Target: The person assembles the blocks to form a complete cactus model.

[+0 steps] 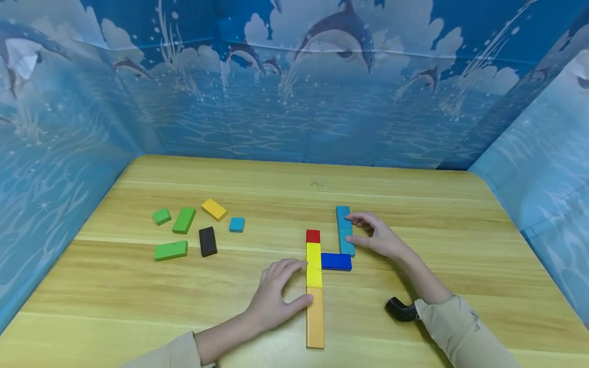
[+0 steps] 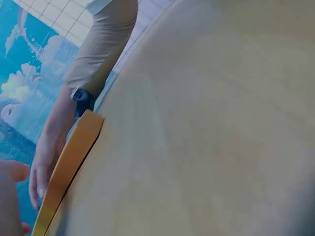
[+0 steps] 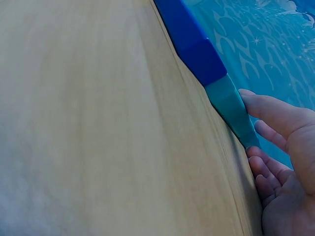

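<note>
In the head view, a flat column runs from a red block (image 1: 313, 235) through a yellow block (image 1: 314, 266) to a long orange block (image 1: 315, 319). A dark blue block (image 1: 336, 261) juts right from the yellow one. Above its right end, two light blue blocks (image 1: 343, 230) lie end to end. My left hand (image 1: 272, 295) rests along the column's left side, fingertips by the yellow block and thumb touching the orange one. My right hand (image 1: 378, 236) touches the light blue blocks from the right with thumb and fingertips. The right wrist view shows its thumb (image 3: 266, 110) against a light blue block (image 3: 231, 108).
Left on the wooden table (image 1: 115, 291) lie several green blocks, one green block (image 1: 184, 220) beside an amber block (image 1: 214, 209), plus a black block (image 1: 208, 242) and a small light blue block (image 1: 236, 225). A dolphin-print sheet (image 1: 276, 122) surrounds the table.
</note>
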`<state>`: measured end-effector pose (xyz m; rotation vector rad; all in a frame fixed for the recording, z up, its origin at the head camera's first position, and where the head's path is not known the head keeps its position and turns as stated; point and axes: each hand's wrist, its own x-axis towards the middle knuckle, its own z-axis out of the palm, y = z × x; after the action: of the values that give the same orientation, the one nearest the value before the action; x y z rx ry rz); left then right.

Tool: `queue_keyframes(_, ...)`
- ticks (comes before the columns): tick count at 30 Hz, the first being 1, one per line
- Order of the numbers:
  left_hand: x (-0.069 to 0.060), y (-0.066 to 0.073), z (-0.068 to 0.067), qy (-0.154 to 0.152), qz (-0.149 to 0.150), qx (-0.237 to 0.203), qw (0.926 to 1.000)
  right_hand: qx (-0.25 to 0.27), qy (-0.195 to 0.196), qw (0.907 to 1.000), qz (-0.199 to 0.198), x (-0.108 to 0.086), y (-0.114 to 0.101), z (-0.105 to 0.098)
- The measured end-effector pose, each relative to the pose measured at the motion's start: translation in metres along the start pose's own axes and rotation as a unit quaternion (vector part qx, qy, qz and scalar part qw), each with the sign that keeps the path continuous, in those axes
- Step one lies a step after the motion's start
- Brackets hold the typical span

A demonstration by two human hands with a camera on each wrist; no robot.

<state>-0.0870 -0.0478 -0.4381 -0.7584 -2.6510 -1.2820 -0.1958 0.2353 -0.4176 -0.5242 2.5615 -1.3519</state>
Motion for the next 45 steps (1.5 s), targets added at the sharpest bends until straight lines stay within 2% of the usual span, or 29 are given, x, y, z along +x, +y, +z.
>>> queue_keyframes(2,0.0,-0.002,-0.007,0.028,0.006,-0.016,0.9995,-0.001,0.001,1.0,-0.002,0.001,0.007,0.0)
queue_keyframes(5,0.003,-0.01,-0.022,0.062,0.01,-0.005,0.998,0.001,0.0,1.0,-0.005,0.001,0.008,0.0)
queue_keyframes(7,0.005,-0.018,-0.035,0.081,0.003,0.001,0.9967,0.003,0.0,1.0,-0.007,0.001,0.008,0.0)
queue_keyframes(12,0.006,-0.047,-0.07,0.123,-0.019,0.026,0.9919,0.005,0.003,0.9999,-0.015,0.001,0.008,0.0)
queue_keyframes(16,0.001,-0.071,-0.095,0.135,-0.039,0.069,0.9877,-0.005,0.001,0.9998,-0.018,0.0,0.003,0.0)
queue_keyframes(22,-0.007,-0.097,-0.124,0.125,-0.067,0.129,0.9813,-0.001,-0.004,1.0,-0.007,-0.005,-0.019,-0.002)
queue_keyframes(27,-0.01,-0.107,-0.138,0.097,-0.091,0.176,0.9753,0.002,-0.002,1.0,-0.006,-0.003,-0.011,-0.001)
queue_keyframes(31,-0.011,-0.112,-0.144,0.069,-0.111,0.195,0.972,0.002,-0.001,1.0,-0.006,0.001,0.004,0.0)
queue_keyframes(36,-0.014,-0.114,-0.149,0.036,-0.124,0.2,0.9713,0.01,-0.001,0.9998,-0.015,0.002,0.008,0.0)
queue_keyframes(45,-0.014,-0.116,-0.153,0.028,-0.128,0.197,0.9715,0.012,-0.002,0.9999,-0.011,0.001,0.006,0.0)
